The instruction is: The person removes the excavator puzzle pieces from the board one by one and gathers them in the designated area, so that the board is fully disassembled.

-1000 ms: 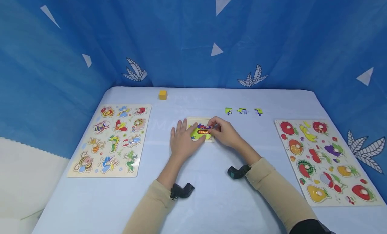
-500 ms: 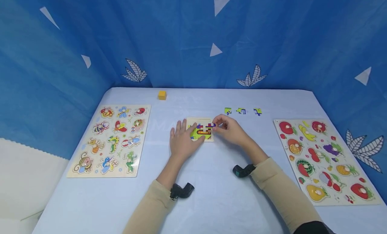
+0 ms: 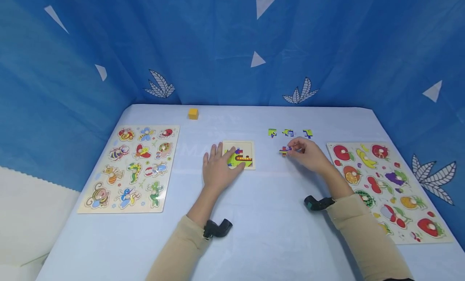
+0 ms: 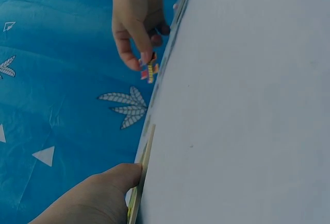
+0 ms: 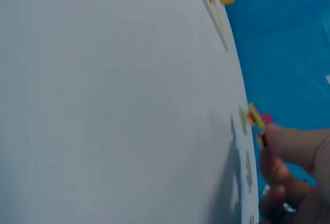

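Note:
My right hand [image 3: 308, 155] pinches a purple, red and yellow-striped jigsaw piece [image 3: 283, 151] between thumb and fingers, above the table to the right of a small wooden jigsaw board [image 3: 239, 143]. The same jigsaw piece [image 4: 150, 72] shows up in the left wrist view, and the right wrist view has it blurred at the fingertips. Fingers spread, my left hand [image 3: 219, 171] rests on the left part of the board and hides some of it. A green, orange and purple picture partly fills the board; bare wood shows along its top and right.
Three loose jigsaw pieces [image 3: 288, 133] lie in a row behind the right hand. A yellow cube [image 3: 193, 114] sits near the back edge. An insect peg puzzle [image 3: 143, 180] lies left, a fruit peg puzzle [image 3: 385, 182] right, partly under the right forearm.
My right hand has drawn the striped jigsaw piece off the small board and carried it right, leaving a gap in the picture. The left hand stays on the board.

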Tool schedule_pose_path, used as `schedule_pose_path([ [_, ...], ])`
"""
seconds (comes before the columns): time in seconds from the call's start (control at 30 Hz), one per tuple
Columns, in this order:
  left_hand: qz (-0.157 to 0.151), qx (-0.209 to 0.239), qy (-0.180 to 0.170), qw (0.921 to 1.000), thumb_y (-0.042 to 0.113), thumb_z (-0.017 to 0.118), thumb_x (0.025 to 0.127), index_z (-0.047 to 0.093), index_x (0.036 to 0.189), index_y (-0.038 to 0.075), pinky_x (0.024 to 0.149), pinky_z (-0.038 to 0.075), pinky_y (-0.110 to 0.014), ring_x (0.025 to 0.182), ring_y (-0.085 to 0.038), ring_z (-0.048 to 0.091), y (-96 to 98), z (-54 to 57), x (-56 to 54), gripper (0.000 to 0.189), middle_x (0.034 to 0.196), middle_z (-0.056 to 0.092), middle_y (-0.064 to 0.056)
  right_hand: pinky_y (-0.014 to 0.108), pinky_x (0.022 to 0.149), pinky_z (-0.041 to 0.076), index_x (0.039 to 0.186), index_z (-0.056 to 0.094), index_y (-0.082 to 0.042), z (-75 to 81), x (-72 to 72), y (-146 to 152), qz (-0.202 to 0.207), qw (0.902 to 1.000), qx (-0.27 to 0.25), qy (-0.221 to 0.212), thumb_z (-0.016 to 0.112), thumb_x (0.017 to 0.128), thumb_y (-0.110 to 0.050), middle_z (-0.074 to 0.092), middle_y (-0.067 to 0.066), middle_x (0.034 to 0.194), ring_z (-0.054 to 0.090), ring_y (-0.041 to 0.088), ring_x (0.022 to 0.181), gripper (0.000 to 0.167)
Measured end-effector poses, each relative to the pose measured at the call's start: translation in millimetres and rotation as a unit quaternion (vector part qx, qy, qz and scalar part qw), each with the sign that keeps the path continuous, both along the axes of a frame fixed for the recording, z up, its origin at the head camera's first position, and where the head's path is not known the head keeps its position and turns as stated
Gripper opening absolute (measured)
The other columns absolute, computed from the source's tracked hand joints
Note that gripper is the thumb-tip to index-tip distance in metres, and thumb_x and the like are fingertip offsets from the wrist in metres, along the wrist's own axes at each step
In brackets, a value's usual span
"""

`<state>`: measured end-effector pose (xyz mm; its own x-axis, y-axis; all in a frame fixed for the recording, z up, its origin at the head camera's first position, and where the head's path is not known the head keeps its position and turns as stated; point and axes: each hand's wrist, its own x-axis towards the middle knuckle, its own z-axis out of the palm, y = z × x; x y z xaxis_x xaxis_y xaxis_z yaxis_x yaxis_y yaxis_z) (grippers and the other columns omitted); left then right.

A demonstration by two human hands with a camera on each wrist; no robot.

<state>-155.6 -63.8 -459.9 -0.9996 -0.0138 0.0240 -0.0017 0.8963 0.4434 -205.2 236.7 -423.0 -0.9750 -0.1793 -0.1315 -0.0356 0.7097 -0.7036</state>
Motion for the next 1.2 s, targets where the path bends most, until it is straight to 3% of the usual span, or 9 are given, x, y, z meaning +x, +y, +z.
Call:
schedule_pose_path([
  [0.23,0.002,-0.001,0.005,1.0,0.067,0.055,0.086,0.048,0.147,0.035,0.124,0.012,-0.057,0.155,-0.032,0.015,-1.1,0.2,-0.3,0.069,0.165,0.025,-0.009,0.032,0.072,0.044,0.118,0.057,-0.013,5.9,-4.2,35,-0.057,0.9954,0.074,-0.019,0.064,0.097,-0.028,0.059,0.015,0.113,0.052,0.031,0.099,0.027],
  [0.47,0.003,0.001,0.002,1.0,0.065,0.056,0.087,0.048,0.147,0.035,0.124,0.011,-0.057,0.155,-0.031,0.015,-1.2,0.6,-0.2,0.068,0.165,0.025,-0.008,0.038,0.077,0.046,0.12,0.058,-0.011,11.7,-6.7,49,-0.068,0.9901,0.117,-0.038,0.062,0.097,-0.026,0.059,0.021,0.12,0.053,0.035,0.103,0.027],
  [0.73,0.001,0.002,-0.003,1.0,0.066,0.055,0.087,0.048,0.147,0.035,0.124,0.012,-0.056,0.155,-0.031,0.015,0.0,1.4,0.3,0.068,0.165,0.024,-0.008,0.049,0.081,0.041,0.116,0.062,-0.012,12.3,-6.5,48,-0.085,0.9836,0.159,-0.016,0.064,0.095,-0.023,0.062,0.017,0.113,0.047,0.036,0.105,0.024],
  [0.97,0.001,0.0,-0.003,1.0,0.066,0.055,0.087,0.047,0.148,0.035,0.124,0.012,-0.056,0.155,-0.03,0.015,-0.1,0.6,1.4,0.069,0.165,0.025,-0.007,0.058,0.09,0.041,0.115,0.067,-0.011,9.6,-5.8,44,-0.069,0.9771,0.201,0.004,0.069,0.092,-0.019,0.062,0.019,0.117,0.047,0.039,0.11,0.024],
  [1.2,0.002,-0.001,0.007,1.0,0.068,0.053,0.087,0.045,0.149,0.037,0.124,0.012,-0.056,0.155,-0.03,0.015,-0.9,-2.3,1.6,0.07,0.165,0.026,-0.007,0.058,0.09,0.043,0.113,0.069,-0.01,12.6,-0.5,36,-0.044,0.9748,0.217,0.031,0.066,0.094,-0.016,0.065,0.017,0.114,0.05,0.038,0.11,0.02],
])
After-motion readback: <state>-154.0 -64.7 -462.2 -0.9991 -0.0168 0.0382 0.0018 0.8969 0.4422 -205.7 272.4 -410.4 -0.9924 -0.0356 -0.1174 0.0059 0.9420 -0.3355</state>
